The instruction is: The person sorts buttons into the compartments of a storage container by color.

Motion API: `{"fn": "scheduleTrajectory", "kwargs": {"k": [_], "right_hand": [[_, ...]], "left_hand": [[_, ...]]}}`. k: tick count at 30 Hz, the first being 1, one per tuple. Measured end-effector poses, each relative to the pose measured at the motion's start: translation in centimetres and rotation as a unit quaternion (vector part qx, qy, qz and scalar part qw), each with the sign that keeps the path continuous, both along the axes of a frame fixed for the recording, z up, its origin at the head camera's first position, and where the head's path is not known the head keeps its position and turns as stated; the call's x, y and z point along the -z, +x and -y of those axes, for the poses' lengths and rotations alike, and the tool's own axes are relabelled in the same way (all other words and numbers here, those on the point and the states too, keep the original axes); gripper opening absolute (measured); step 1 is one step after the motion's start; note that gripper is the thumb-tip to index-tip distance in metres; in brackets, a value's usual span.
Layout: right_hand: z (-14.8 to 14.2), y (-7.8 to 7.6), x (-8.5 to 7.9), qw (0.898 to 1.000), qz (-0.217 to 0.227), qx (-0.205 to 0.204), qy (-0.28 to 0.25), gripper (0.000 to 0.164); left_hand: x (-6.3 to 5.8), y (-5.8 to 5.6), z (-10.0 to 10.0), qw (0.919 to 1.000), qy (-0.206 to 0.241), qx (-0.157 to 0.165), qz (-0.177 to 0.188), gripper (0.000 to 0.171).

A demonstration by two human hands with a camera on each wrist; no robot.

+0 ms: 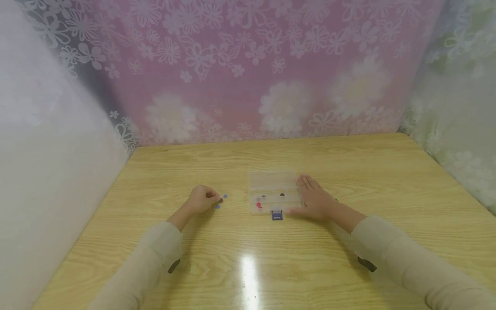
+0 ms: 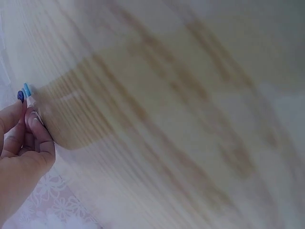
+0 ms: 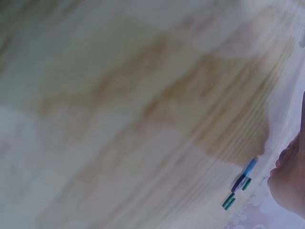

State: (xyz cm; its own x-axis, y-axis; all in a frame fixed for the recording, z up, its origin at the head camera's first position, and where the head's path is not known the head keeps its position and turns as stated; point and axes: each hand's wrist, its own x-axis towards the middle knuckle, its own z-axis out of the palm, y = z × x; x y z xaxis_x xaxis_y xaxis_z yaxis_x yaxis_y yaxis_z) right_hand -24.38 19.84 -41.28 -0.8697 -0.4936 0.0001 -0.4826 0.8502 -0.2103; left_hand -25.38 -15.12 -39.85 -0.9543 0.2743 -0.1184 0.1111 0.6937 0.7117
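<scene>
In the head view, the central box [image 1: 273,202], touched by the right hand [image 1: 315,202]'s straight fingers, could be pushed askew. In the left wrist view, a disc [image 2: 20,96] pinched far left is dropped if the left hand [image 2: 23,160] slackens — in the right, lower-right discs [image 3: 238,183] are scattered if brushed.

The box [image 1: 272,179] looks like clear, smooth plastic; its latch [image 1: 277,215], blue plastic. The discs [image 1: 225,196] look like smooth plastic. Wood-grained worktop [image 1: 209,262], glossy under a light streak. Sleeves [image 1: 399,249] of matt cloth. Flower-printed backdrop [image 1: 236,92], cloth or paper unclear.
</scene>
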Motion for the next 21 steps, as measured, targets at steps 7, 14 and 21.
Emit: {"fn": "scheduleTrajectory", "kwargs": {"k": [7, 14, 21], "right_hand": [[-0.01, -0.02, 0.09, 1.000, -0.001, 0.000, -0.001, 0.104], [-0.08, 0.07, 0.21, 1.000, -0.002, 0.002, 0.001, 0.104], [-0.08, 0.05, 0.15, 1.000, -0.003, 0.005, 0.004, 0.104]], "left_hand": [[-0.16, 0.15, 0.14, 0.9998, 0.008, 0.007, -0.014, 0.019], [0.11, 0.15, 0.06, 0.9996, 0.018, -0.013, -0.019, 0.019], [-0.12, 0.11, -0.08, 0.9992, 0.028, -0.028, -0.004, 0.021]]}}
